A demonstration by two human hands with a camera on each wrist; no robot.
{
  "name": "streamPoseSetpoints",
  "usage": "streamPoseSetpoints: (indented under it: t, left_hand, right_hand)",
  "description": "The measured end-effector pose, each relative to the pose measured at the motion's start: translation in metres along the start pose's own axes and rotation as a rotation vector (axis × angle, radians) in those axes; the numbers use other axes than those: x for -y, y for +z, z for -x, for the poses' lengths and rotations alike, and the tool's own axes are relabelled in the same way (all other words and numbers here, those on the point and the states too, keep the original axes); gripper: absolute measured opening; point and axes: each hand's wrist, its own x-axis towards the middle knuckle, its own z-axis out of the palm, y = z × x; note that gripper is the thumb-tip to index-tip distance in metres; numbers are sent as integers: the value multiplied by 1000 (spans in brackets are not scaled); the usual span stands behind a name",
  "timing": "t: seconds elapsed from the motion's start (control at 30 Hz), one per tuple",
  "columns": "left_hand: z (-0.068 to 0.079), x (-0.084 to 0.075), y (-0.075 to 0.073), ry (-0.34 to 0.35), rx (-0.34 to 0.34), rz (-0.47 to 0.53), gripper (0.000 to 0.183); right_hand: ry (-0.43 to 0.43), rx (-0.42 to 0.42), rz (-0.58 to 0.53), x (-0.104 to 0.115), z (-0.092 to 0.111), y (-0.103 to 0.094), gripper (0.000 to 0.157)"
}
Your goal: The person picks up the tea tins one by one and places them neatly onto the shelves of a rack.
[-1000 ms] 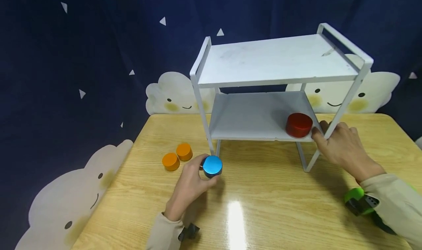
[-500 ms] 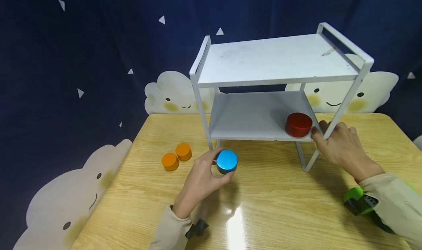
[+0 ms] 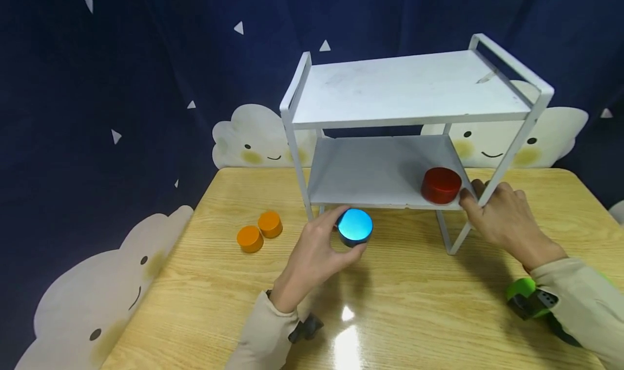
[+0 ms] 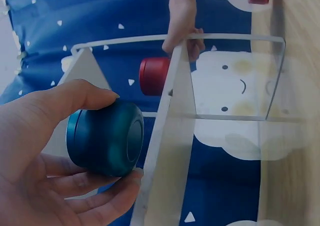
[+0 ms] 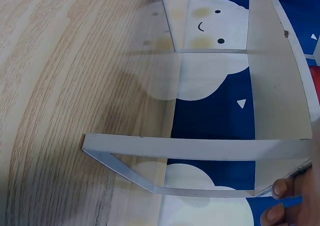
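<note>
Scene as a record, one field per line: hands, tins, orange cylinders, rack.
Left hand: pinches blue round tin, held off the table
Right hand: grips right side of white two-tier rack at lower-tier height
Red round tin: on lower tier, near its right end
Orange cylinders: two, on table, left of rack
Rack: stands on table

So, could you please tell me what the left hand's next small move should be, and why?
I would probably move the blue cylinder forward onto the lower shelf: the left hand holds it near that shelf's front, the red cylinder there leaves room to its left, and the right hand grips the rack.
</note>
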Motion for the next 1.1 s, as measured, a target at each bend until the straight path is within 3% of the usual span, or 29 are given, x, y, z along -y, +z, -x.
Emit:
streamPoseSetpoints:
  t: [0.23, 0.8, 1.1]
  left_hand:
    - [-20, -6, 0, 68, -1, -24, 60]
    - [-54, -12, 5, 38, 79, -78, 58]
    - [-67, -14, 9, 47, 82, -38, 51]
  right_hand:
    - [2, 2, 3, -1, 0, 0, 36]
    - [9, 1, 4, -2, 1, 1, 36]
    - [10, -9, -4, -1, 1, 1, 36]
